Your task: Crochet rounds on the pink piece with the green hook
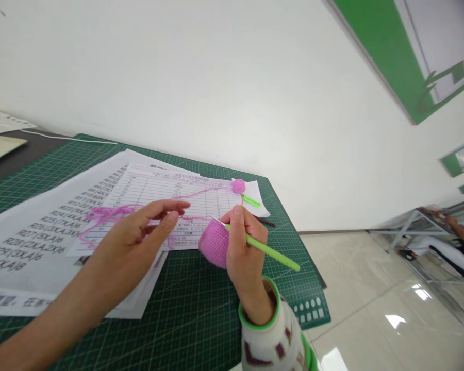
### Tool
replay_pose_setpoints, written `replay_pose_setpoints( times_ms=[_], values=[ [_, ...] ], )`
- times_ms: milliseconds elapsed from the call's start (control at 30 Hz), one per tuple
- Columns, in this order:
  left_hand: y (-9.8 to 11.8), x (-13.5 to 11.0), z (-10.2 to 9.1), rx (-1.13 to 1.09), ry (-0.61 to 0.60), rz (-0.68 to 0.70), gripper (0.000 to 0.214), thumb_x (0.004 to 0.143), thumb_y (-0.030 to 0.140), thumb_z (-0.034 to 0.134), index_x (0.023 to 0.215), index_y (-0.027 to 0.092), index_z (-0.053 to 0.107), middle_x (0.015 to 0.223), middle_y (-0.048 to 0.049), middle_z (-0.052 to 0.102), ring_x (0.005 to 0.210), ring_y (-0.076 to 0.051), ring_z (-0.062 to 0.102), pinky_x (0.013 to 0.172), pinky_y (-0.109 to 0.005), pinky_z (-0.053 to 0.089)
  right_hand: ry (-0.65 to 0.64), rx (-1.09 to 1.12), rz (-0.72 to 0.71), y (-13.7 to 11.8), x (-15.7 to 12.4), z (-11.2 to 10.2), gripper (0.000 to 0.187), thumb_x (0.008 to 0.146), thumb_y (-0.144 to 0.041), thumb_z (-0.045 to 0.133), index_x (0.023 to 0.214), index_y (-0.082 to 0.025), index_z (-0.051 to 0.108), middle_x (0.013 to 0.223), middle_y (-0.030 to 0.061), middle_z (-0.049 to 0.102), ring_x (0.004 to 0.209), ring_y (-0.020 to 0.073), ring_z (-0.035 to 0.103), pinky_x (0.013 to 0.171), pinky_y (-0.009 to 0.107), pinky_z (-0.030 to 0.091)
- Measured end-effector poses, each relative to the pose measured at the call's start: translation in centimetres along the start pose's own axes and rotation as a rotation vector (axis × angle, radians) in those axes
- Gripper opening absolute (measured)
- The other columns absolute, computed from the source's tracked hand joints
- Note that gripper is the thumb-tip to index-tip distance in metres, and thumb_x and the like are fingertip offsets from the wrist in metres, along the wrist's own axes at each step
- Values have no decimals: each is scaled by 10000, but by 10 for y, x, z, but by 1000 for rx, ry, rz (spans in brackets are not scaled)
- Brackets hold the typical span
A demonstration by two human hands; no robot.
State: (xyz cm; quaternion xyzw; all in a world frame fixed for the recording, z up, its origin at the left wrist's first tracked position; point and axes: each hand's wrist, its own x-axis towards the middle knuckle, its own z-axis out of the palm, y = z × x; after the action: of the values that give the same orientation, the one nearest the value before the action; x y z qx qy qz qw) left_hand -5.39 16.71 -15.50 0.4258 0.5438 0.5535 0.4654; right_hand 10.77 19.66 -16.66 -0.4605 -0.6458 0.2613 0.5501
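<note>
Crochet in progress here on the green cutting mat (201, 314), and everything sits relative to that gridded mat. Over its middle, the right hand (244, 246) is closed in a pencil-style pinch around a lime-green crochet hook (270, 251), whose slim metal tip pokes out just above the pink crocheted piece (214, 242) — a rounded, cup-shaped bit of tight, nubbly stitching tucked against the same hand's fingers. The left hand (139, 234) hovers over the mat's left half, fingers loosely curled, thumb and forefinger nearly meeting around the thin pink yarn (112, 212); whether it truly pinches the strand I can't tell. That yarn trails in loose loops across the printed paper sheets (42, 226), flat and smooth with rows of pattern code, lying on the mat's left side. Toward the mat's far edge sits a small pink yarn ball (238, 186) beside a second green tool (251, 200). My read: this is mid-stitch, yarn being tensioned; the next move calls for wrapping the strand over the hook with steady tension.
</note>
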Motion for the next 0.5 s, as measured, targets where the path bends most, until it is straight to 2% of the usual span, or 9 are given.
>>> replay_pose_setpoints(
  times_ms=[67, 100, 167, 267, 333, 400, 500],
  values=[
    [-2, 2, -2, 105, 41, 84, 231, 837, 270, 706, 1065, 234, 690, 1176, -28, 647, 1118, -265, 528, 1034, -420, 330, 17, -7, 5, 0, 2, 0, 390, 979, -382, 407, 652, -205, 525, 581, -29, 514, 581, 118, 482, 577, 281, 349],
    [-3, 2, -3, 127, 46, 96, 208, 863, 290, 681, 1057, 217, 667, 1137, -37, 643, 1080, -270, 547, 1011, -459, 347, 20, -5, 10, 0, 2, 0, 397, 977, -386, 407, 644, -205, 525, 581, -27, 517, 584, 119, 487, 576, 278, 354],
    [-5, 1, -5, 110, 3, 64, 173, 912, 361, 618, 891, 192, 650, 906, -15, 641, 900, -245, 595, 898, -465, 427, 25, 8, 23, -1, 4, 0, 416, 977, -394, 403, 627, -203, 525, 573, -28, 515, 583, 118, 492, 572, 270, 365],
    [-6, -2, -5, -19, -135, -79, 324, 925, 443, 582, 721, 195, 624, 672, 31, 583, 687, -199, 587, 745, -402, 480, 30, 34, 46, -2, 5, 0, 437, 976, -402, 400, 608, -200, 522, 559, -31, 508, 569, 112, 489, 564, 259, 376],
    [-6, -4, -2, -131, -199, -161, 300, 925, 416, 587, 736, 193, 655, 692, 25, 612, 727, -188, 607, 755, -371, 505, 19, 51, 59, -3, 4, 0, 440, 977, -403, 400, 605, -199, 519, 557, -33, 505, 559, 107, 481, 554, 255, 373],
    [-5, -5, 2, -237, -219, -208, 270, 932, 367, 581, 753, 197, 691, 755, 19, 646, 787, -157, 605, 786, -283, 522, -10, 69, 65, -4, 2, 1, 439, 979, -395, 394, 605, -199, 514, 554, -35, 501, 549, 102, 469, 541, 253, 361],
    [-3, -4, 9, -367, -213, -226, 257, 919, 334, 613, 743, 183, 723, 733, 11, 649, 699, -108, 557, 639, -127, 500, -74, 92, 54, -5, -1, 3, 428, 981, -376, 396, 609, -198, 511, 550, -36, 498, 539, 100, 459, 530, 253, 350]
  ],
)
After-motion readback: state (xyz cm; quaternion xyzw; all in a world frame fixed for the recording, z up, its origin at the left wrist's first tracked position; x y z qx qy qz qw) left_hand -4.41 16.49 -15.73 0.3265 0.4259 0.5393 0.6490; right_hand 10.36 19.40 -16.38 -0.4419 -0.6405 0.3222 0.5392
